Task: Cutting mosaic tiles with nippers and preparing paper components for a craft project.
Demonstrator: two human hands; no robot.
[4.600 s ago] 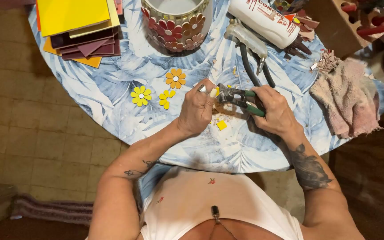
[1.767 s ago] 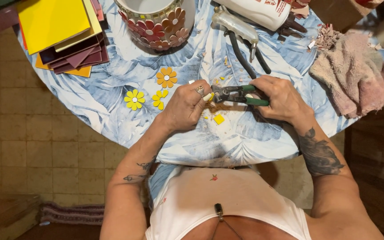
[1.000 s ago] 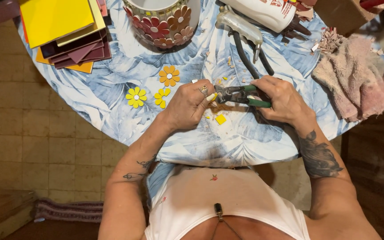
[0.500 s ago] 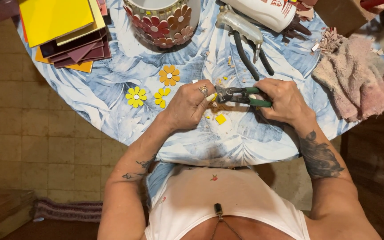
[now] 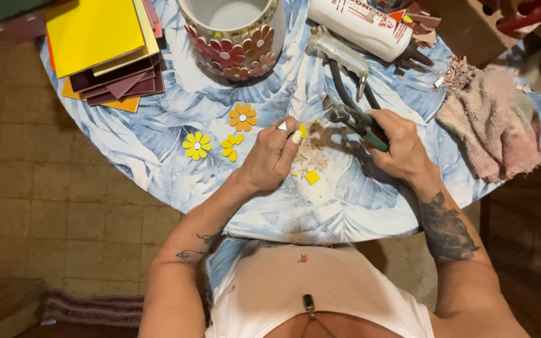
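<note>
A small yellow tile piece (image 5: 303, 130) is pinched at the fingertips of the left hand (image 5: 272, 156), just above the round table (image 5: 158, 144) with its blue leaf-print cloth; the piece is flat, bright yellow, mostly hidden by the fingers. Green-handled nippers (image 5: 358, 122) are gripped in the clenched right hand (image 5: 402, 147), jaws pointed toward the piece, slightly blurred. One loose yellow square (image 5: 312, 178) and pale crumbs are seen on the cloth under the hands. Three flower shapes are laid left of the hands: one yellow flower (image 5: 196, 145), one half-built yellow flower (image 5: 231, 146), one orange flower (image 5: 243, 117). One pot (image 5: 233, 37) faced with flower tiles is set at the far edge. One stack of coloured sheets (image 5: 104, 50), one white glue bottle (image 5: 361, 26), one second cutter (image 5: 339, 56) and one pink rag (image 5: 489, 122) are placed around
</note>
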